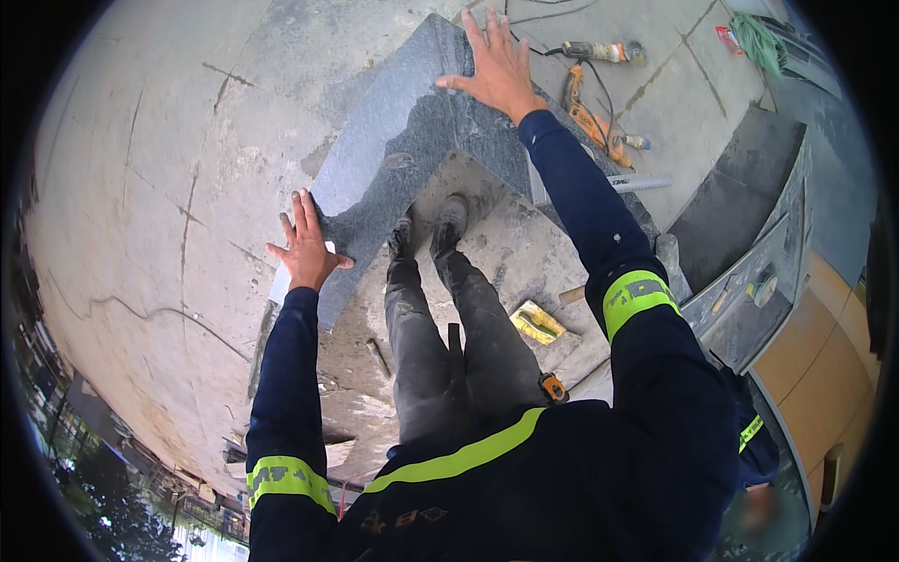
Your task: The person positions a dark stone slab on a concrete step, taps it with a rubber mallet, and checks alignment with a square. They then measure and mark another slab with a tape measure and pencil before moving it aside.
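Observation:
Before me lies a grey L-shaped stone slab [365,131], its corner pointing away from me; part of its face is dark, part pale. My left hand [307,245] rests at the slab's left edge, fingers spread and thumb stretched over it. Near the far corner, my right hand [494,70] lies on the slab's other arm with its fingers spread. Neither hand grips anything that I can see. My feet stand inside the angle of the slab.
An angle grinder [595,51] and an orange power tool [588,117] with cords lie beyond the slab's right arm. A metal level [637,182] crosses the right side. Dark stone panels [735,197] lean at right. A yellow packet [537,322] sits near my feet. Another person's sleeve [752,433] shows lower right.

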